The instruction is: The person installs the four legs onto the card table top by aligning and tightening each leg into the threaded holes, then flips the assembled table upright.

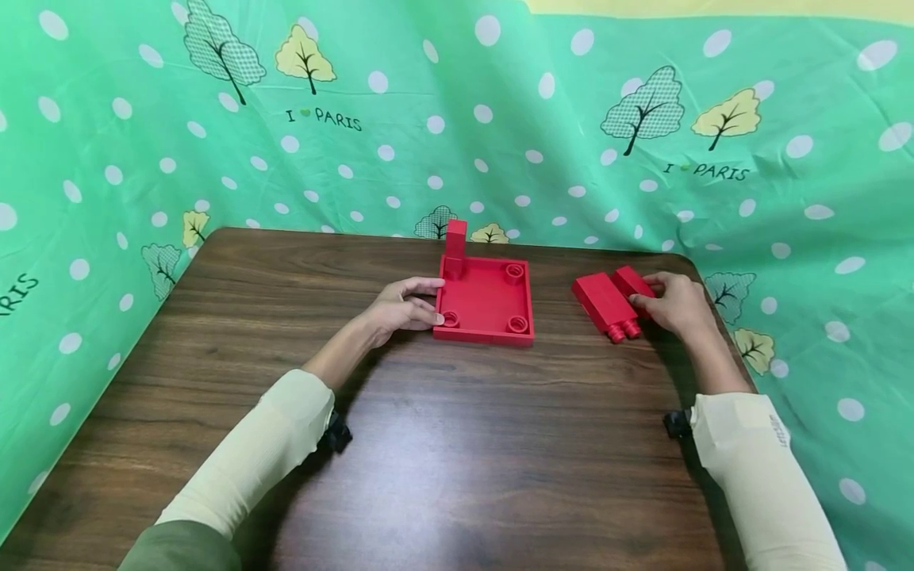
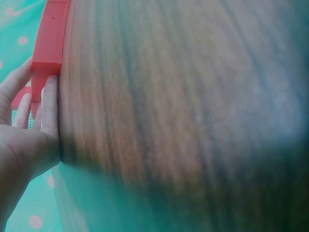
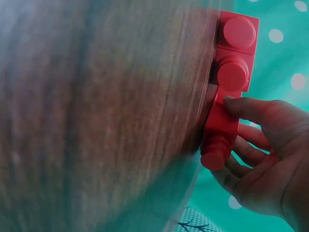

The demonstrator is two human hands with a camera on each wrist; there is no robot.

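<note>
In the head view, a square red toy tabletop [image 1: 489,297] lies upside down with its rim up and round sockets showing at three corners. A red leg [image 1: 455,242] stands upright at its far left corner. My left hand [image 1: 400,308] grips the tabletop's left rim; the wrist view shows its fingers against the red edge [image 2: 48,41]. To the right, my right hand [image 1: 674,301] pinches a red block leg [image 1: 630,287] between thumb and fingers. This leg lies alongside two more red legs [image 1: 601,301], their round threaded ends toward me; the right wrist view shows those ends [image 3: 237,33].
The objects are on a dark wood-grain table [image 1: 428,444], near its far edge. A green dotted curtain [image 1: 400,159] printed with trees hangs behind and at the sides. Black wrist cameras [image 1: 337,432] sit on both sleeves.
</note>
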